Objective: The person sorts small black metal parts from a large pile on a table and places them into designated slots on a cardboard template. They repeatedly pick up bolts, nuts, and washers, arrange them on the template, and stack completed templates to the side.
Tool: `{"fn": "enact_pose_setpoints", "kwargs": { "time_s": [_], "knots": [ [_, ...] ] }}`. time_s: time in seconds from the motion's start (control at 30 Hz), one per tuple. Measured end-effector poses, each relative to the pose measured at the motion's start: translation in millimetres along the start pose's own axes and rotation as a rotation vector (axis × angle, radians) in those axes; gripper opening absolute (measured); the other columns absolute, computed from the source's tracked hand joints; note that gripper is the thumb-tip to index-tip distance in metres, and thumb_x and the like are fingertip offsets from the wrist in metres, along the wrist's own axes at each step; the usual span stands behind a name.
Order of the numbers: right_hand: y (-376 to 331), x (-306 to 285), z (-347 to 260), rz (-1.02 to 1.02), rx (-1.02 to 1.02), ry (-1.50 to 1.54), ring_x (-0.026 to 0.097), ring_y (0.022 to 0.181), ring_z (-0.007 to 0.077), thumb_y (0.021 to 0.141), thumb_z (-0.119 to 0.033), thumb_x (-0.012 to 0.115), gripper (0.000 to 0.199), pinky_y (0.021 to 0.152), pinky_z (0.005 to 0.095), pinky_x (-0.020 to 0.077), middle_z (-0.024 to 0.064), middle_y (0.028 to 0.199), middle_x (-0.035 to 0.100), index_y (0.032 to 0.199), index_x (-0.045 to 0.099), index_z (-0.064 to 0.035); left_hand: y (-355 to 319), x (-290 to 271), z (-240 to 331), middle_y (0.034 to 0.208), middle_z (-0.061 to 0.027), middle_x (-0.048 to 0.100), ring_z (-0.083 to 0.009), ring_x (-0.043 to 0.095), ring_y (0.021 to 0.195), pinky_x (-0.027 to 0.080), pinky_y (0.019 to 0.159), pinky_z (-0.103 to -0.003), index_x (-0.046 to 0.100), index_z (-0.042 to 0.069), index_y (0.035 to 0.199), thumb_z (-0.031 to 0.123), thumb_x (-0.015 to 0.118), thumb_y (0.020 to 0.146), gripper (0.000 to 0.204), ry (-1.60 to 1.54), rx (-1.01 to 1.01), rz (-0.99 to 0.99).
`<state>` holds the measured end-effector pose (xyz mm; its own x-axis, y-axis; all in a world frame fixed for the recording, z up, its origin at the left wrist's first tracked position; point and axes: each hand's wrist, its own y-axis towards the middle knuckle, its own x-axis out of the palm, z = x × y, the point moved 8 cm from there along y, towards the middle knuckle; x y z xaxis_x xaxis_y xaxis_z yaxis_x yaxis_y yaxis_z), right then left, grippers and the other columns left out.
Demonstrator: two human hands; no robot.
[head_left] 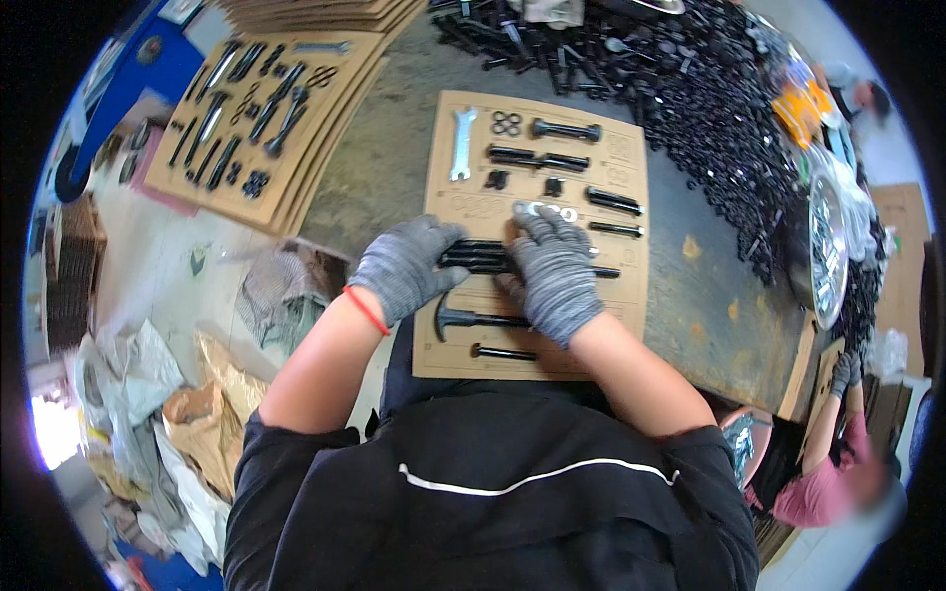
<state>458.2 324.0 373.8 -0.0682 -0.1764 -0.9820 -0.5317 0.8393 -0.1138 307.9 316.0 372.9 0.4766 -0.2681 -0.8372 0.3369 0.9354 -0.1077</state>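
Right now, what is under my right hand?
Part of the cardboard sheet. Around the right hand, black rods and silver washers show; what the palm covers cannot be seen.

"What furniture are you listing?"
"One table (384, 148), grey, brown-blotched: I am facing it. One blue fixture (158, 59), standing off to my left."
"Floor?"
"One floor (163, 241), pale, showing left of me."
"Light?"
"One white patch (54, 428), glaring at my far left."
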Motion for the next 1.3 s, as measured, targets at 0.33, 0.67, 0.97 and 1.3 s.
{"fn": "enact_pose_setpoints", "kwargs": {
  "time_s": [0.33, 0.67, 0.97, 1.3],
  "knots": [
    [-38, -52, 66, 0.443, 0.021, 0.268, 0.043, 0.127, 0.0375, 0.078, -0.039, 0.068, 0.044, 0.107, 0.0503, 0.0318, 0.02, 0.127, 0.052, 0.106, 0.065, -0.0043, -7, 1, 12, 0.106, -0.0181, 0.059, -0.0344, 0.058, 0.101, 0.048, 0.089, -0.04, 0.055, 0.006, 0.124, 0.013, 0.079, 0.068, 0.061, -0.03, -0.044, 0.067],
    [-149, -98, 439, 0.509, 0.984, -0.026, 0.057, 0.111, 0.0338, 0.082, -0.034, 0.064, 0.04, 0.097, 0.0423, 0.0453, 0.0168, 0.117, 0.062, 0.113, 0.064, -0.0084, 16, 6, -90, 0.084, 0.0016, 0.052, -0.0088, 0.047, 0.074, 0.044, 0.071, -0.021, 0.053, 0.001, 0.13, 0.007, 0.071, 0.082, 0.052, -0.341, -0.354, 0.577],
    [-130, -120, 469, 0.438, 1.085, -0.03, 0.065, 0.095, 0.0327, 0.084, -0.028, 0.058, 0.025, 0.084, 0.0447, 0.0513, 0.0167, 0.096, 0.068, 0.091, 0.069, -0.0071, 17, 3, -93, 0.109, -0.0113, 0.064, -0.0191, 0.058, 0.093, 0.047, 0.085, -0.031, 0.058, -0.002, 0.119, 0.019, 0.063, 0.09, 0.036, -0.117, -0.308, 0.617],
    [-229, -170, 556, 1.371, 0.76, 1.222, 0.059, 0.068, 0.0119, 0.092, -0.011, 0.048, 0.014, 0.062, 0.0233, 0.0466, 0.0082, 0.081, 0.065, 0.093, 0.058, -0.0007, 12, 9, -109, 0.111, -0.0123, 0.062, -0.0189, 0.057, 0.096, 0.046, 0.086, -0.031, 0.055, -0.004, 0.123, 0.026, 0.066, 0.09, 0.046, -0.162, -0.303, 0.65]
  ]
}}
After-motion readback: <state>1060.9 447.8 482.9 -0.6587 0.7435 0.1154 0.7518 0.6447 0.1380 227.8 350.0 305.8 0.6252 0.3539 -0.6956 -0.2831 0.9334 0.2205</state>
